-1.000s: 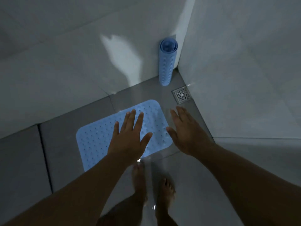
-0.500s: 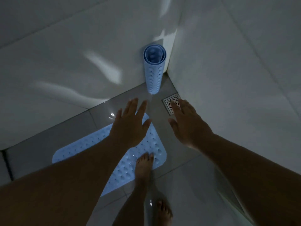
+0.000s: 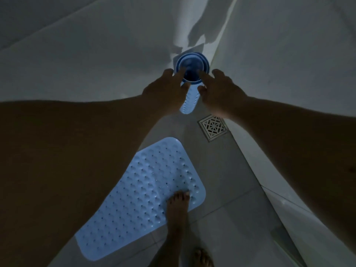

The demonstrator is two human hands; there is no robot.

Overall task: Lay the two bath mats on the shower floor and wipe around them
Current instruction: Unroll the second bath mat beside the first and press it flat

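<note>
Now we reach both arms toward the corner of the shower, where the rolled mat (image 3: 189, 97) stands upright against the meeting of the two walls. Our left hand (image 3: 165, 89) comes at the roll from the left, its forefinger lying over the top rim and its thumb against the side just below; our right hand (image 3: 219, 93) mirrors it from the right, forefinger at the rim and thumb by the side. Whether either hand has really closed on the roll we cannot tell, since the fingers look only lightly bent and the light is dim. Nearer to us the flat mat (image 3: 146, 193) lies spread on the shower floor (image 3: 221, 218), pale blue and dotted with small holes, partly hidden by our left forearm. Our bare foot (image 3: 177, 209) stands on its near right corner, with another foot just behind on the tile. Between the two mats, close to the right wall, sits the square drain (image 3: 212, 127)
</note>
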